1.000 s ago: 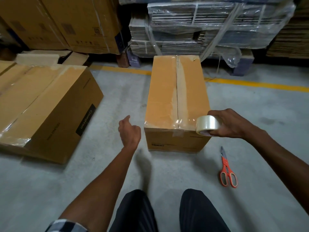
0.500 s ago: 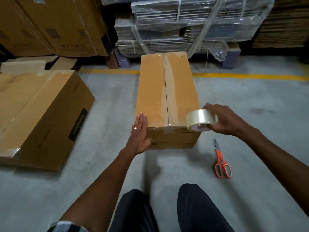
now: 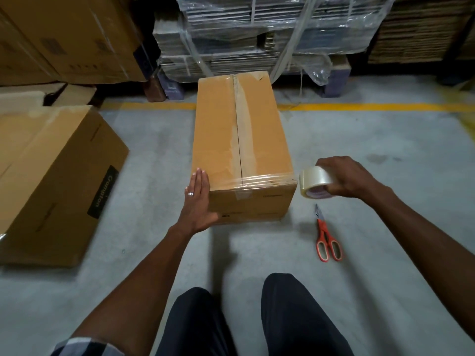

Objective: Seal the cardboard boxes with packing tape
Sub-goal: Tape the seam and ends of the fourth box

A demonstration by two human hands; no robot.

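Left hand (image 3: 197,201) flat against box (image 3: 241,150); right hand (image 3: 344,179) grips tape roll (image 3: 314,182).

Tan cardboard box (image 3: 241,140); clear glossy tape roll (image 3: 315,181); orange-handled scissors (image 3: 327,240); grey concrete floor (image 3: 385,201) with yellow painted line (image 3: 372,107); dark trousers (image 3: 295,317); plaid sleeve cuff (image 3: 87,346).
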